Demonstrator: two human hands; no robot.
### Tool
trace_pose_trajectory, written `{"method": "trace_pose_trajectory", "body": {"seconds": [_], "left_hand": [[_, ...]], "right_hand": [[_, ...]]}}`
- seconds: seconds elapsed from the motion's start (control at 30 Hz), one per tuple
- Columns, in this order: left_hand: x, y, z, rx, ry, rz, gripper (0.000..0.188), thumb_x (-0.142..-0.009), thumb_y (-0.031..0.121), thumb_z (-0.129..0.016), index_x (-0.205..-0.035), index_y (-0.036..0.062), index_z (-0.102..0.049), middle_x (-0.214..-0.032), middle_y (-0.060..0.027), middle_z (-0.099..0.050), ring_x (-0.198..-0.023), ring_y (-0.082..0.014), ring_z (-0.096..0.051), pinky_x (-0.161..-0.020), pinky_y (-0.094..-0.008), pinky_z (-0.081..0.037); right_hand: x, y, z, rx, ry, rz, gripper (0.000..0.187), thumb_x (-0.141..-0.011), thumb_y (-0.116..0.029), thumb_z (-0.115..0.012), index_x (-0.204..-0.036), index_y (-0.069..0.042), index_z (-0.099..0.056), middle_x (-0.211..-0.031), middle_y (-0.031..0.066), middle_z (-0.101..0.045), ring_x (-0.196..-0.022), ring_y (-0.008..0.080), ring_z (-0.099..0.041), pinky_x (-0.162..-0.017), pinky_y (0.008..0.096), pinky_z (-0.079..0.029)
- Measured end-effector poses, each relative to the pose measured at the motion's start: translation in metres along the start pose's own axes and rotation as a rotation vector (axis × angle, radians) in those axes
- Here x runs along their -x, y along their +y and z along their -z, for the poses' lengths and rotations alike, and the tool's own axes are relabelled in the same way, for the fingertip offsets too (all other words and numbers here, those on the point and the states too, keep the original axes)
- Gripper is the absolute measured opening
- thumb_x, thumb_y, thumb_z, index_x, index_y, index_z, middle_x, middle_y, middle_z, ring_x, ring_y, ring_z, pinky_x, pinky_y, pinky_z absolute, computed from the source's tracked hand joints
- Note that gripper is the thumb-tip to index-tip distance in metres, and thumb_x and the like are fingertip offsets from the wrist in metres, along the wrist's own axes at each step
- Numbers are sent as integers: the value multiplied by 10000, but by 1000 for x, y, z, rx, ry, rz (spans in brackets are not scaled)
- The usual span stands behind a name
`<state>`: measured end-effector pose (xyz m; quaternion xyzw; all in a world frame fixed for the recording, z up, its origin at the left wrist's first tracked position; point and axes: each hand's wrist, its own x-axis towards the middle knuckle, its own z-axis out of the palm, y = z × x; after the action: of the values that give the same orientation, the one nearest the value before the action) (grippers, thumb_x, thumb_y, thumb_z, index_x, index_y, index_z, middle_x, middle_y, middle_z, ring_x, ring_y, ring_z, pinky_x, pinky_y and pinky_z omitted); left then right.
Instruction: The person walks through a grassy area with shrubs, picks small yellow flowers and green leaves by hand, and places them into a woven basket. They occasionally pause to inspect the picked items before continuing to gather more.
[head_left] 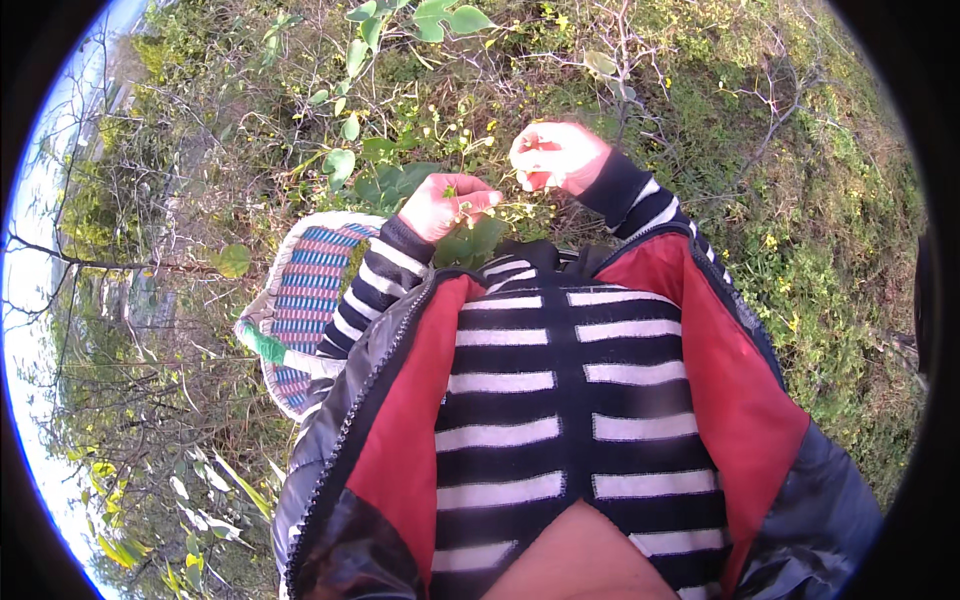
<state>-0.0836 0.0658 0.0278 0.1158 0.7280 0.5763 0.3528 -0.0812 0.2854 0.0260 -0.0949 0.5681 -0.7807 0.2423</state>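
Sprig [450, 191]: right of basket [316, 272], in left hand [447, 208], fingers pinched on it | right hand [562, 158]: farther right of basket, apart from left hand, fingers curled, cannot tell whether on anything | leaves [392, 184]: just above-right of basket | sleeve [376, 290]: before basket's right edge

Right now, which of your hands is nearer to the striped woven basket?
The left. The left hand is just beyond the upper-right rim of the striped woven basket; the right hand is farther to the right.
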Motion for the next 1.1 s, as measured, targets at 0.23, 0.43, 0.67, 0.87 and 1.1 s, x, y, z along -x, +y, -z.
{"method": "trace_pose_trajectory", "body": {"seconds": [0.23, 0.43, 0.67, 0.87, 1.1], "left_hand": [[-5, -4, 3, 140, 18, 78, 208, -798, 250, -626, -828, 51, -575, -566, 70, -418, -474, -20, -322, -430, -179, -219], [-7, -4, 6, 338, 109, 61, 150, -803, 218, -624, -796, 84, -556, -548, 74, -400, -432, -16, -273, -403, -178, -181], [-11, -6, 3, 279, 99, 50, 151, -806, 227, -620, -779, 94, -553, -538, 79, -397, -419, -13, -261, -395, -176, -172], [-14, 0, -3, 135, 81, 0, 184, -794, 267, -625, -760, 98, -561, -542, 83, -408, -444, -15, -294, -415, -177, -195], [-12, 1, -3, 133, 88, 8, 197, -784, 275, -633, -762, 87, -574, -556, 81, -419, -460, -13, -305, -433, -177, -204]], "right_hand": [[-2, 15, 13, 8, 9, 39, 121, -807, -50, -571, -907, 6, -532, -809, 59, -553, -716, 153, -559, -655, 267, -466], [14, 17, 33, -442, 250, 108, 176, -828, -20, -520, -991, 45, -534, -906, 111, -575, -833, 201, -588, -791, 311, -495], [29, 31, 15, -446, 101, -50, 294, -863, -134, -523, -1116, 13, -490, -920, 45, -562, -828, 111, -555, -753, 233, -478], [22, 26, 2, -309, 50, -120, 367, -851, -170, -550, -1163, -5, -448, -846, 4, -527, -731, 63, -535, -656, 204, -488], [17, 32, 10, -295, 102, -153, 158, -831, -94, -555, -968, -31, -508, -759, -5, -532, -640, 65, -538, -597, 199, -480]]}}
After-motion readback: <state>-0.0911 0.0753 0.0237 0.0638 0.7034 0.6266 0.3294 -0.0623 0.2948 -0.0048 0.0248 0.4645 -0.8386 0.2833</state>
